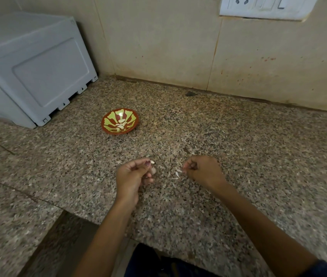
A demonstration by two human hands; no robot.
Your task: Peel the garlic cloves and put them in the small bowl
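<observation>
Your left hand (133,173) is curled with its fingertips pinching a small pale garlic clove (152,162), held out clear of the palm, likely so the bare end is free to drop. A second, still-skinned clove (153,170) sits just below it against the same fingers; whether you grip it or it lies on the speckled brown granite tabletop (238,146) is hard to tell. Your right hand (200,169) is also curled, thumb and forefinger pinched on what looks like a thin white scrap of garlic skin (184,166), held apart from the left as though you have just pulled it away. More loose white skin flakes (177,173) lie on the tabletop between your hands. The small red-and-yellow patterned bowl (132,118) stands well ahead of your left hand, already holding several peeled cloves (121,124), so it is within reach for the next drop. A white plastic box (30,70) sits at the back left.
</observation>
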